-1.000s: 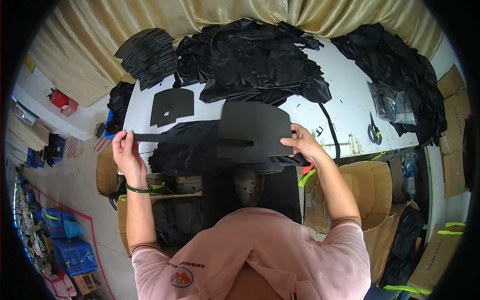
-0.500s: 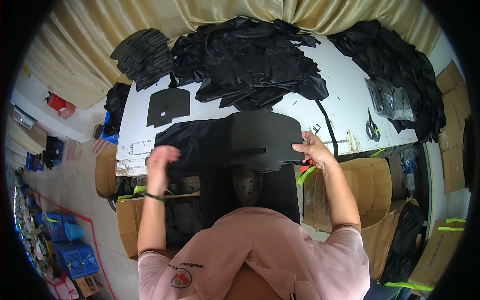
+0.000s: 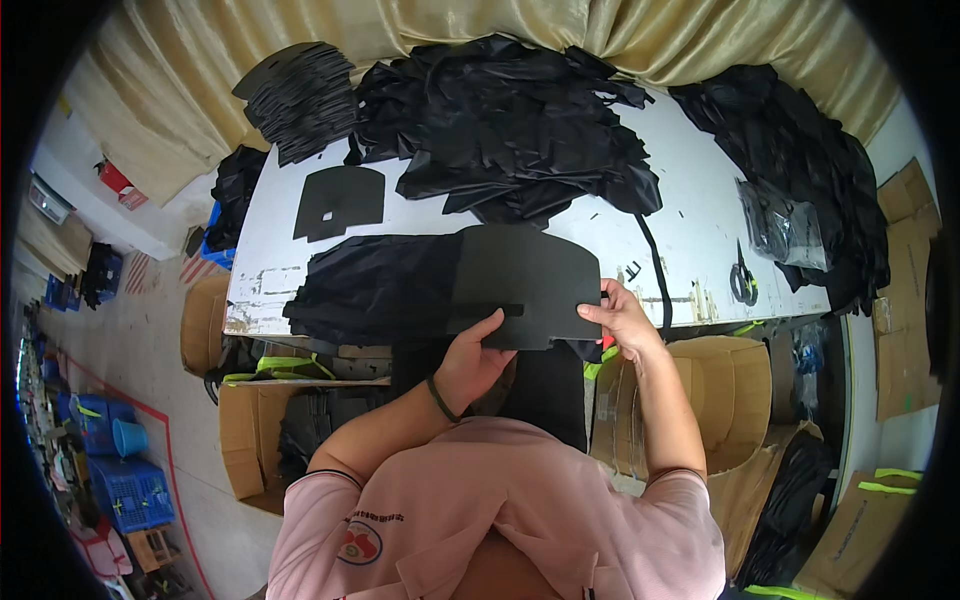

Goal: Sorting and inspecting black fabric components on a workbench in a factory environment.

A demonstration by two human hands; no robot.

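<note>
A dark grey flat panel [image 3: 545, 275] with a curved far edge and a small slot lies at the table's near edge. My right hand [image 3: 622, 318] pinches its right edge, thumb on top. With its thumb on top near the slot, my left hand [image 3: 474, 362] grips the panel's near edge; its other fingers are partly hidden underneath. Black fabric [image 3: 375, 280] stretches out to the left from the panel; whether the two are joined I cannot tell. Farther off on the left, a similar loose panel [image 3: 340, 200] with a square hole lies flat on the white table [image 3: 270, 245].
A stack of dark panels [image 3: 300, 105] and a big heap of black fabric [image 3: 510, 120] cover the table's far side. At right lie more black fabric [image 3: 800, 170], a clear plastic bag [image 3: 785, 225] and scissors [image 3: 742, 275]. Cardboard boxes [image 3: 715, 395] stand below the near edge.
My left hand has moved from above the black fabric rightward and nearer, and now grips the panel's near edge. My right hand keeps its hold on the right edge.
</note>
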